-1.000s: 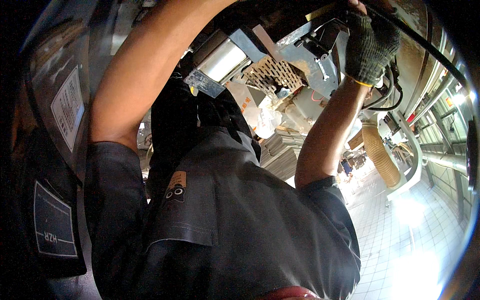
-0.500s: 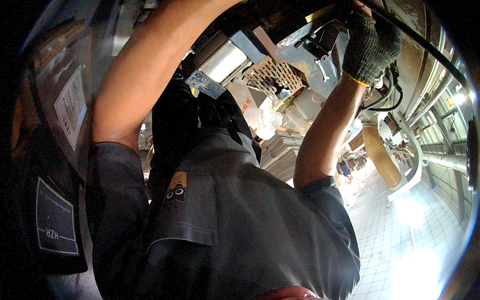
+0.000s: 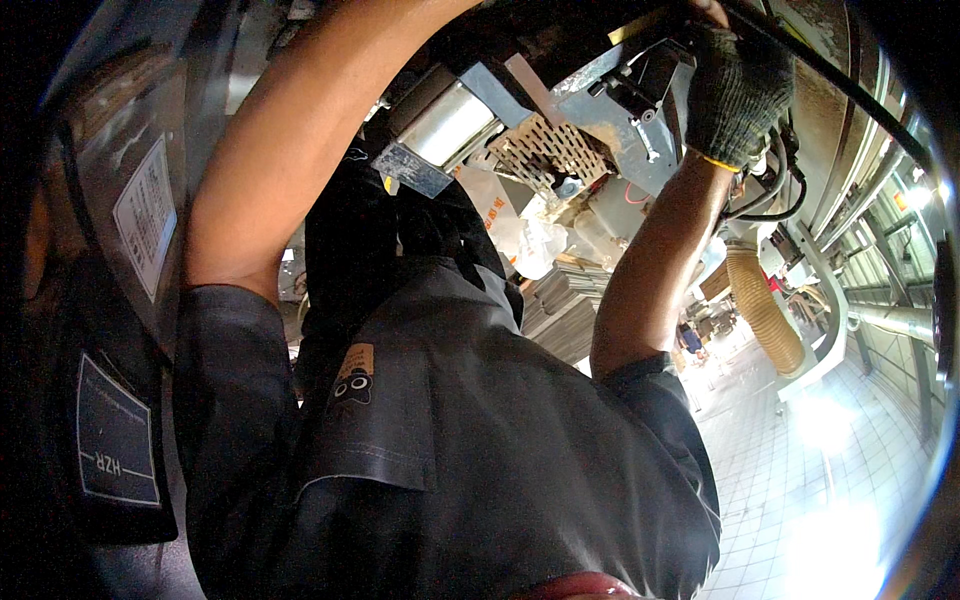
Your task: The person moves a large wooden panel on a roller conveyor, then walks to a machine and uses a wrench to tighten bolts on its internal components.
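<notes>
My right hand (image 3: pixel 735 105) wears a dark knitted glove with a yellow cuff edge and is raised at the upper right. One bare fingertip shows at the top edge; the other fingers are lost in shadow, so I cannot tell what they hold. Beside the glove are a grey metal machine part (image 3: pixel 635 110) with a bolted bracket and a black cable (image 3: pixel 850 85). My left forearm (image 3: pixel 300 130) stretches up and out past the top edge, and the left hand is out of view.
Below the machine part sit a slotted metal plate (image 3: pixel 550 155) and a shiny metal block (image 3: pixel 440 125). Stacked grey boards (image 3: pixel 565 300) lie lower down. A ribbed tan hose (image 3: pixel 760 310) hangs at the right. A dark panel with a white label (image 3: pixel 145 220) stands at the left.
My right hand has shifted slightly up and to the left by the machine part. My left forearm stays nearly where it was.
</notes>
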A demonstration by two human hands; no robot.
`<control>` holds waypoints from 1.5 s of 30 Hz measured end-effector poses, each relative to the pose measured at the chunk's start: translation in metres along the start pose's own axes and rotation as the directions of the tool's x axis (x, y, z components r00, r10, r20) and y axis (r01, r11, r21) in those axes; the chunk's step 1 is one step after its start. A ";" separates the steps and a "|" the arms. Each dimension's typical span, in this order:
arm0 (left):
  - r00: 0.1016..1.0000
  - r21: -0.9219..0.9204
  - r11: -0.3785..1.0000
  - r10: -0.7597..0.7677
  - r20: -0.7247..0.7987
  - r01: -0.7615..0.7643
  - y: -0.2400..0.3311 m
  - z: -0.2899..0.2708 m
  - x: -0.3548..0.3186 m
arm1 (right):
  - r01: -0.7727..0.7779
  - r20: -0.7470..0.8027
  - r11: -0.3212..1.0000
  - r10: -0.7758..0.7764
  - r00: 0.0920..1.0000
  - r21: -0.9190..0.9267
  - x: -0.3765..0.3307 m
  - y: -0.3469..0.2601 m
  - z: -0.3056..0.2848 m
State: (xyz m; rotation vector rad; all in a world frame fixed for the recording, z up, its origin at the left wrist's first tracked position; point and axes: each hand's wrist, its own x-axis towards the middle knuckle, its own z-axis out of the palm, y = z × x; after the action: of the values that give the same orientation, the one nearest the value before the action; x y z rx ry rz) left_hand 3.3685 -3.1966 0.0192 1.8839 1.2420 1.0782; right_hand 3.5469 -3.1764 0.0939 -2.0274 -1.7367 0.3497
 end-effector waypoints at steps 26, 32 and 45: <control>1.000 0.004 1.000 0.009 -0.019 -0.009 0.002 0.000 0.002 | 0.107 0.065 0.993 -0.111 0.992 0.058 0.000 -0.007 -0.002; 1.000 -0.003 1.000 0.005 -0.021 -0.006 0.002 -0.001 0.002 | 0.310 0.065 0.950 -0.311 0.948 0.020 0.005 0.005 -0.007; 0.991 -0.061 0.991 -0.123 -0.048 0.120 0.007 -0.026 0.004 | 0.382 0.100 0.879 -0.369 0.924 -0.285 0.005 0.005 -0.010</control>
State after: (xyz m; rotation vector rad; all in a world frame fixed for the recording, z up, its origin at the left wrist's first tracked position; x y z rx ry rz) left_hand 3.3496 -3.1939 0.0377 1.7234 1.3226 1.0923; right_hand 3.5570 -3.1738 0.1003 -1.8184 -2.2719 0.0002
